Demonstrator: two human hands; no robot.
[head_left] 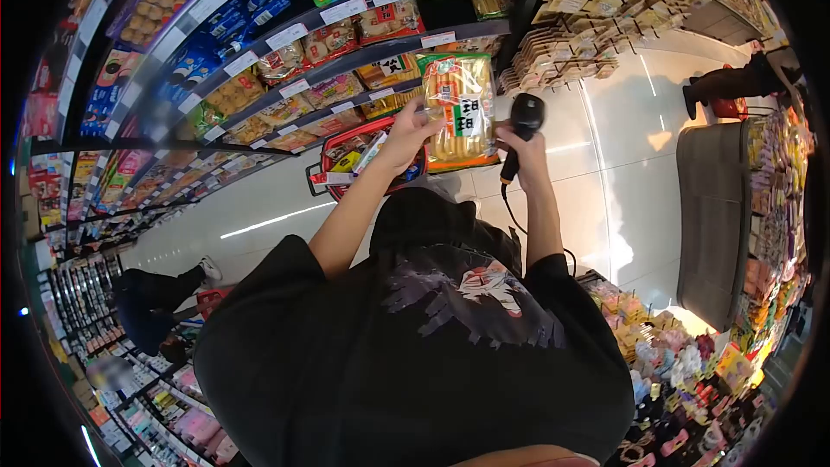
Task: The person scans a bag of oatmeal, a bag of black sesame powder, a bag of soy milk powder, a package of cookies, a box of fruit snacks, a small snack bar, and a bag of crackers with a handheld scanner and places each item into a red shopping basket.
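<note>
My left hand (pixel 410 138) grips the left edge of a clear snack bag (pixel 458 108) with long pale crackers inside and a green top strip. The bag stays upright in front of the shelf, its printed front toward me. In my right hand (pixel 529 156) is a black corded handheld scanner (pixel 526 112), head up, close beside the bag's right edge. Its cable hangs down past my right forearm. Below and left of the bag, partly hidden by my left forearm, a red shopping basket (pixel 333 143) contains several packaged items.
Shelves (pixel 363 60) of packaged snacks with price tags curve across the front and left. Hanging goods (pixel 596 9) fill the upper right. A grey bench-like block (pixel 711 216) stands at right. One person (pixel 151 298) is at lower left, another (pixel 735 86) at far right.
</note>
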